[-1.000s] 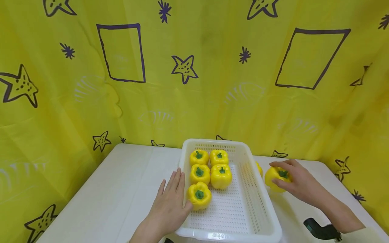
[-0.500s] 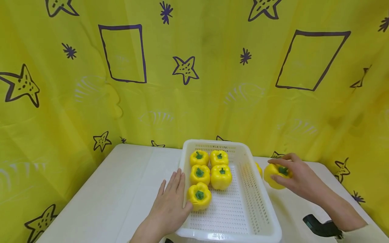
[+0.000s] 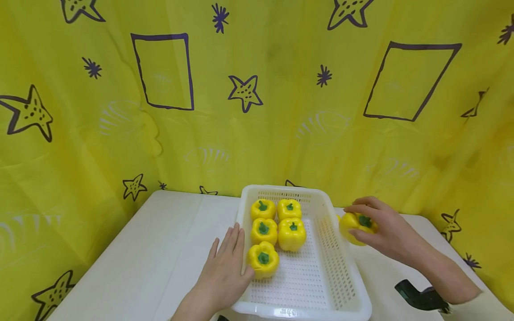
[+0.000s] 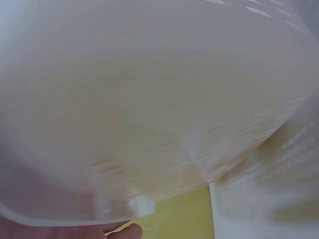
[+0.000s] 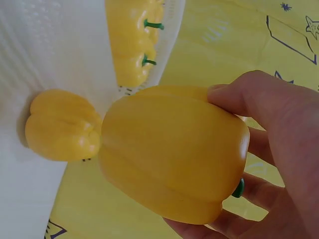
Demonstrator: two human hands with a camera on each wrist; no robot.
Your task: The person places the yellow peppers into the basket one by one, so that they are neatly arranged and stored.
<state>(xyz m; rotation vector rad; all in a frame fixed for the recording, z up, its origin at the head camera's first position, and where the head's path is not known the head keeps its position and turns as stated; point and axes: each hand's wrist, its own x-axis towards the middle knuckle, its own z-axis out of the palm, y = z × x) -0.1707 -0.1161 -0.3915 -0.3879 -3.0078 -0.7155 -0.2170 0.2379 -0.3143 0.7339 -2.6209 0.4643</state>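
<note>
My right hand (image 3: 391, 232) grips a yellow bell pepper (image 3: 353, 228) just outside the basket's right side. Thumb and fingers curl round it in the right wrist view, where the held bell pepper (image 5: 172, 154) fills the middle. Behind it another yellow bell pepper (image 5: 62, 124) sits on the white table, almost hidden in the head view. The white perforated basket (image 3: 361, 285) contains several yellow bell peppers with green stems, grouped along its left side. My left hand (image 3: 225, 272) lies with straight fingers along the basket's left rim. Mostly the basket's wall (image 4: 149, 99) shows in the left wrist view.
A white table (image 3: 172, 240) extends on both sides of the basket. Yellow curtain (image 3: 281, 133) with dark star drawings hangs behind and at both sides. Below my right forearm is a dark curved object (image 3: 421, 296).
My right hand has lifted the bell pepper slightly and carried it left, nearer the basket's right rim. The left hand and the peppers in the basket stay put.
</note>
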